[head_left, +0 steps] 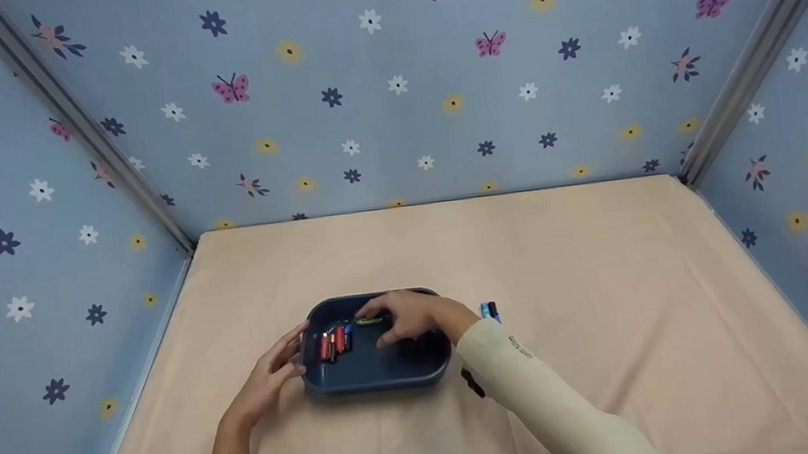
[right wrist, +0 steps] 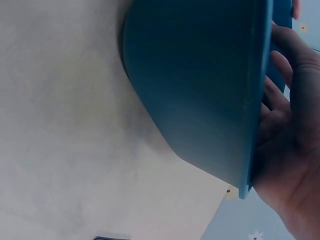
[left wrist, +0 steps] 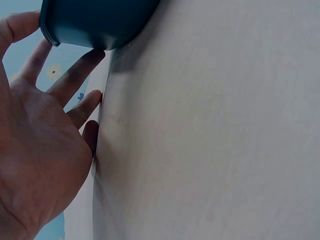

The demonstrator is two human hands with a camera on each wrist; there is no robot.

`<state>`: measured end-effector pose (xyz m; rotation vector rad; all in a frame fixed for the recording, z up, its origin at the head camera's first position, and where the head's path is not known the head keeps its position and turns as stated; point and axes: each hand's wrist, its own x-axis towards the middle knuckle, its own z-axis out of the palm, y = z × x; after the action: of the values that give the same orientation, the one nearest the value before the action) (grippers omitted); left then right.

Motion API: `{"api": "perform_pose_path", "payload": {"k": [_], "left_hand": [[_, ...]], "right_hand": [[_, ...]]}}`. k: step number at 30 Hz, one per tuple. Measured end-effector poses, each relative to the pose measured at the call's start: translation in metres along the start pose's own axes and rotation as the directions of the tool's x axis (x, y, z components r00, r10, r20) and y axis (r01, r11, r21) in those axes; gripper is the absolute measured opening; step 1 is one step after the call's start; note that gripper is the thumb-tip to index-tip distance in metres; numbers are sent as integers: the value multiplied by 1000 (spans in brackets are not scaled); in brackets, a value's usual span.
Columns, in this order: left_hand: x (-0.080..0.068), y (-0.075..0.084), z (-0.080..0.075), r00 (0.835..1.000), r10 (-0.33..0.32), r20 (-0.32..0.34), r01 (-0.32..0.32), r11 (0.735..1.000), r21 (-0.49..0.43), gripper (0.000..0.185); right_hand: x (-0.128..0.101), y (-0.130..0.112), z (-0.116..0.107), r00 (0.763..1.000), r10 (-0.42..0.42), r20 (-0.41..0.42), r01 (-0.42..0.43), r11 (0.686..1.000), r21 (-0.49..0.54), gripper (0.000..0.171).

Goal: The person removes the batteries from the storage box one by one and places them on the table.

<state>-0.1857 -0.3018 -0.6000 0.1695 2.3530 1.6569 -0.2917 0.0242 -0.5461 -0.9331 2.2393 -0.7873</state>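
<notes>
A dark blue plastic basin (head_left: 378,386) stands on the cloth-covered table. At its left end my left hand (head_left: 267,381) touches the rim, its fingers spread along the outer wall; in the left wrist view the thumb is at the rim and a fingertip at the base. My right hand (head_left: 412,314) reaches over the right side into the basin, thumb and fingers apart. Beneath its fingertips lies a small green cylinder (head_left: 368,321), like a battery. Left of that, several red battery-like cylinders (head_left: 325,347) and a blue one (head_left: 348,336) lie side by side. The palm hides the basin's right part.
Right of the basin, partly behind the right sleeve, lie a light blue cylinder (head_left: 485,310) and a dark one (head_left: 494,310). A beige cloth (head_left: 583,262) covers the table. Blue flowered panels (head_left: 394,111) stand at the back and both sides.
</notes>
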Motion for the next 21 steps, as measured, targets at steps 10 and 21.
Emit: {"api": "perform_pose_path", "payload": {"k": [10,21], "left_hand": [[0,2,-2,1000,7,7,-7,1000,7,77],[-1,1,-1,1000,0,4,0,1000,4,77]], "right_hand": [[3,-5,3,1000,1,-5,-1,997,-83,64],[3,-8,12,1000,15,15,-11,973,-232,52]]}}
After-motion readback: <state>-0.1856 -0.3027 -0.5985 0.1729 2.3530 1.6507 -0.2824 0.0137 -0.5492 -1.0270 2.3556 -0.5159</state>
